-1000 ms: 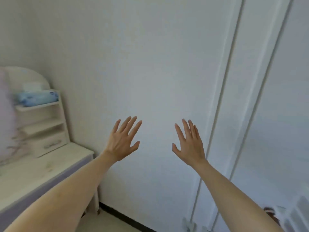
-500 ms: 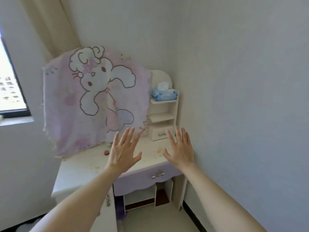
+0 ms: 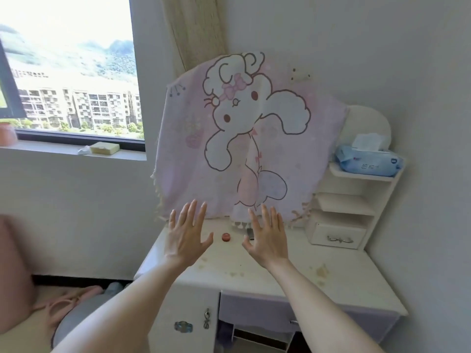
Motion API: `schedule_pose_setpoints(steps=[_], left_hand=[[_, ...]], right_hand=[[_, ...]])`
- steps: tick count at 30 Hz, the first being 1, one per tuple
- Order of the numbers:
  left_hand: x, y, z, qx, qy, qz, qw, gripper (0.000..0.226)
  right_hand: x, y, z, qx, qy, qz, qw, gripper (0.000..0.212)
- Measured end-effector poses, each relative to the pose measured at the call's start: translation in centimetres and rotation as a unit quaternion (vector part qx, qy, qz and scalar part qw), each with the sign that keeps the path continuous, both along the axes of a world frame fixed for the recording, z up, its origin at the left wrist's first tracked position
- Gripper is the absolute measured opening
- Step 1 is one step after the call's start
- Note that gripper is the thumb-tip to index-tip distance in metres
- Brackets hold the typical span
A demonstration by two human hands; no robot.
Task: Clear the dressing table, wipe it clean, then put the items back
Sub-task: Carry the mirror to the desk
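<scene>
A white dressing table [image 3: 344, 281] with yellowish stains stands in the room's corner. A small red round object [image 3: 225, 237] lies on its top, and a small dark item [image 3: 250, 233] peeks out beside my right hand. A pink cartoon-rabbit cloth [image 3: 244, 138] hangs over the mirror. On the side shelf unit [image 3: 356, 200] at the right lies a blue pack of wipes [image 3: 369, 164]. My left hand [image 3: 187, 235] and my right hand [image 3: 267, 238] are raised above the table with fingers straight and spread, holding nothing.
A window [image 3: 68, 72] is at the left, with a yellow sponge [image 3: 104, 148] on its sill. A pink seat [image 3: 15, 276] and grey cushion [image 3: 84, 314] are at lower left. The table has a purple drawer [image 3: 254, 312] and an open compartment below.
The view has swung left from the bare wall and door to the dressing table and window. Both hands stay raised and spread in front of me.
</scene>
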State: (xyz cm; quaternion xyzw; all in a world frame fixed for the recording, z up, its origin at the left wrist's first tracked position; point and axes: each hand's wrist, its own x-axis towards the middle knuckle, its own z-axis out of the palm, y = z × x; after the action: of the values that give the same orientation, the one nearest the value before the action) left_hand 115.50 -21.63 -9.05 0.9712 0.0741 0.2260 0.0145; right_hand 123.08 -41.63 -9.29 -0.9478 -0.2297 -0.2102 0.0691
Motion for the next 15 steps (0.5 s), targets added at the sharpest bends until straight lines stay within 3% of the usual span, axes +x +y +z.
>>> schedule_pose_setpoints(steps=[5,15], left_hand=[[5.6,1.2,-3.5,-0.016,0.041,0.014,0.999,0.073],[20.0,3.5,-12.9,-0.074,0.130,-0.054,0.987,0.069]], right_hand=[[6.4,1.7,-3.5,-0.004,0.038,0.019,0.999,0.070],[19.0,3.1,-13.7,-0.058,0.142,-0.034,0.988,0.067]])
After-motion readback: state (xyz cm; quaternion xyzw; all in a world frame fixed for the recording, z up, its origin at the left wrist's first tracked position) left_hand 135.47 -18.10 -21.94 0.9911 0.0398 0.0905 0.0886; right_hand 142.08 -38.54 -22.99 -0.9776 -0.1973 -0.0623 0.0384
